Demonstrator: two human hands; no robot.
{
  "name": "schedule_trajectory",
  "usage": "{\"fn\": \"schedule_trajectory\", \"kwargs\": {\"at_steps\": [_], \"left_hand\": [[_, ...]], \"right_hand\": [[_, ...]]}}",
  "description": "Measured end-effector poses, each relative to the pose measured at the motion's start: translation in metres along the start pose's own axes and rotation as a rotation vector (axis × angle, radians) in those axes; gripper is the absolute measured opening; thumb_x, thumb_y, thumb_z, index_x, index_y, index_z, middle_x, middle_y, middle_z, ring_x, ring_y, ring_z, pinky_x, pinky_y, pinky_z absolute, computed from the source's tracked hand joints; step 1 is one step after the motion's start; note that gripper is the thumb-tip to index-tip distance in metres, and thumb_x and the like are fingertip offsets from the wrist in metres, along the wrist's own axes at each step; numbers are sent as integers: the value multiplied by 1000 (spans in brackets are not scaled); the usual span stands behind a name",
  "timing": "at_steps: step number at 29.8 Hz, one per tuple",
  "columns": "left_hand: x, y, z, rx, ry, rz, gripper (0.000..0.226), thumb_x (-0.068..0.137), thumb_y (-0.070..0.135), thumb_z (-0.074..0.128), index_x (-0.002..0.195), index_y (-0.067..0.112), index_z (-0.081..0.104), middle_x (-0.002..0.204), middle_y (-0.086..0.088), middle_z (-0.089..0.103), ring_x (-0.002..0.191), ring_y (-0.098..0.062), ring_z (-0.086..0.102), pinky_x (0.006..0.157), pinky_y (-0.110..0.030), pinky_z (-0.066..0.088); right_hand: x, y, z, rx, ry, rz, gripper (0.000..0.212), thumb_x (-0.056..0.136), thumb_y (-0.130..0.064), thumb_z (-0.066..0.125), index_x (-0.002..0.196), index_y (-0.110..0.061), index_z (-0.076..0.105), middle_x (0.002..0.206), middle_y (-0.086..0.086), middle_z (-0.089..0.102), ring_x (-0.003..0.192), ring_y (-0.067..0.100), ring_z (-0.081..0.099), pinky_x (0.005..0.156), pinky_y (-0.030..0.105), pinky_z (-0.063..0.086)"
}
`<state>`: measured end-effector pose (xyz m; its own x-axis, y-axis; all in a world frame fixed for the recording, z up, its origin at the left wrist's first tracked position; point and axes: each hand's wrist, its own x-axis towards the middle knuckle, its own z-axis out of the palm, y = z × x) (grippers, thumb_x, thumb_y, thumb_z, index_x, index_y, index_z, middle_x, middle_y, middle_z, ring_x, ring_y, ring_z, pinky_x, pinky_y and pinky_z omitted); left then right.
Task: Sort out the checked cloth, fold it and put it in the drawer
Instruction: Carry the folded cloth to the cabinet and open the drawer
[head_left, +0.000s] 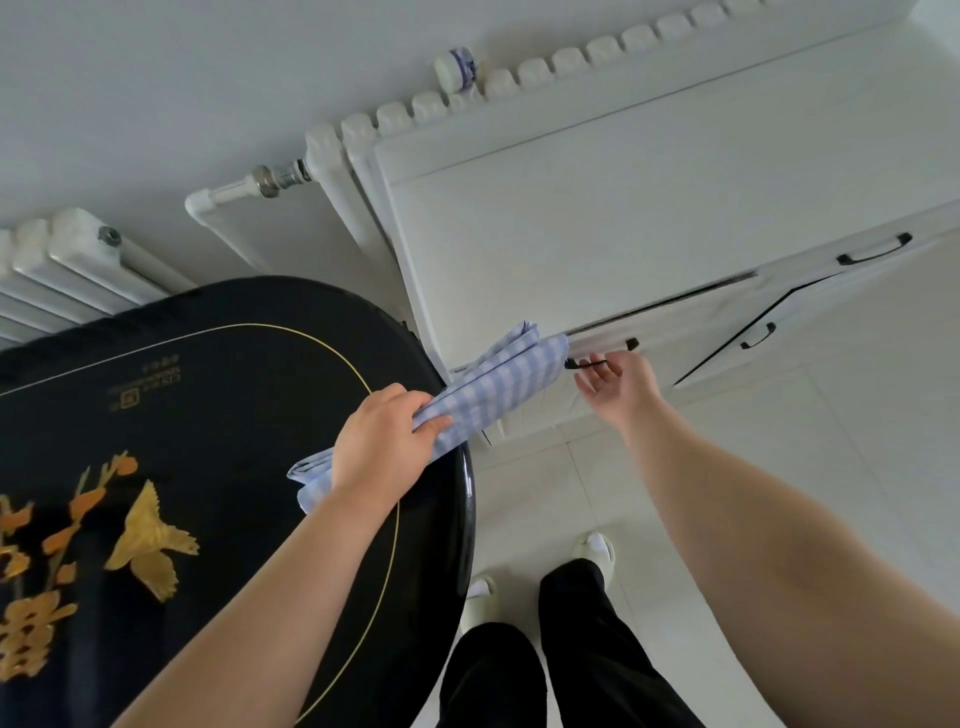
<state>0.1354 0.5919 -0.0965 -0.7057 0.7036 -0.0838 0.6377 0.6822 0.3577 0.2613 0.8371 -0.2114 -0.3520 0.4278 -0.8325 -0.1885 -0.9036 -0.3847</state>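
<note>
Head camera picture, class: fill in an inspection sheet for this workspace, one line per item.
Surface: black table with gold bird and flower design, bare where visible.
Job's things: folded checked cloth held above the table edge; drawer in white cabinet looks barely open.
Clutter: nothing seen.
Grippers: left hand grips the cloth; right hand open, fingers at the drawer handle.
Cables: nothing seen.
Surroundings: white radiator against the wall, with a small jar on top; pale tiled floor.
</note>
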Motion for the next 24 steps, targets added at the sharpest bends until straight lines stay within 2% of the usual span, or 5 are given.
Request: {"fn": "schedule_trajectory", "kwargs": {"at_steps": [3, 8, 16, 21, 24], "left_hand": [[1, 6, -4, -7, -19, 37, 27, 90, 37, 61, 102, 14, 68, 80, 9, 49, 73, -12, 50, 61, -24, 36], [-1, 26, -11, 24, -57, 140, 28, 89, 40, 60, 103, 17, 69, 80, 9, 54, 73, -10, 52, 57, -23, 38], [31, 95, -29, 30, -264, 204, 23, 88, 49, 58, 95, 29, 68, 85, 10, 61, 73, -8, 54, 57, -24, 39], [63, 138, -11, 29, -105, 285, 26, 91, 43, 56, 89, 19, 67, 83, -1, 59, 76, -22, 56, 63, -33, 46], [84, 158, 27, 49, -125, 278, 28, 94, 37, 53, 84, 12, 62, 88, -9, 59, 83, -32, 57, 65, -33, 40]], "right_hand": [[-12, 7, -19, 53, -4, 8, 18, 99, -27, 41, 95, -14, 53, 95, 2, 60, 91, 18, 62, 82, 36, 50], [-29, 10, -50, 65, -2, 60, 42, 94, -53, 44, 110, -15, 53, 104, 4, 63, 106, 23, 62, 99, 35, 47], [-48, 28, -109, -5, 104, 105, 35, 97, -47, 44, 94, -13, 53, 92, 5, 63, 86, 20, 62, 76, 33, 51], [-50, 27, -120, 21, 71, 116, 33, 96, -48, 44, 92, -16, 52, 96, 7, 66, 90, 23, 64, 76, 35, 49], [-51, 25, -119, 50, 66, 126, 28, 98, -41, 44, 92, -16, 52, 97, 9, 64, 92, 24, 63, 73, 36, 52]]}}
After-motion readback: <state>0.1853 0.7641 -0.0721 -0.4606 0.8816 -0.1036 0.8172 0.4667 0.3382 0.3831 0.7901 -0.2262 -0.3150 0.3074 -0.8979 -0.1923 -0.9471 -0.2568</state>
